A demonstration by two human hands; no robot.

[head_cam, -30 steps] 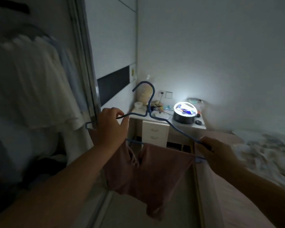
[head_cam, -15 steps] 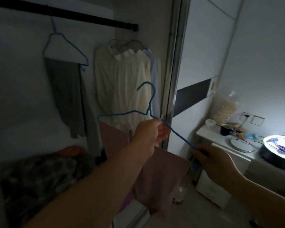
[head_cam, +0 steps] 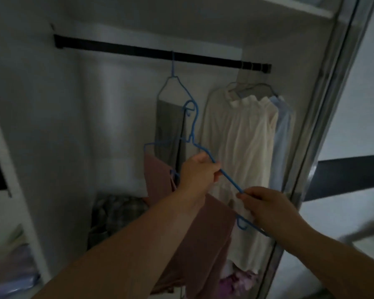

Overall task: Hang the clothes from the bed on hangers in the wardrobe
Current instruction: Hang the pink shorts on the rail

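Both hands close on a blue wire hanger (head_cam: 203, 151) before the wardrobe rail (head_cam: 138, 50) — left hand (head_cam: 198, 171) near the neck, right hand (head_cam: 266, 209) on the lower arm. The pink garment (head_cam: 203, 244) draped over it looks light, soft, apt to slide — best carried by the stiff wire.

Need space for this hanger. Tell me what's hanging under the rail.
Under the rail: a blue hanger with a grey garment, then cream and pale blue clothes. Their hangers are mostly covered.
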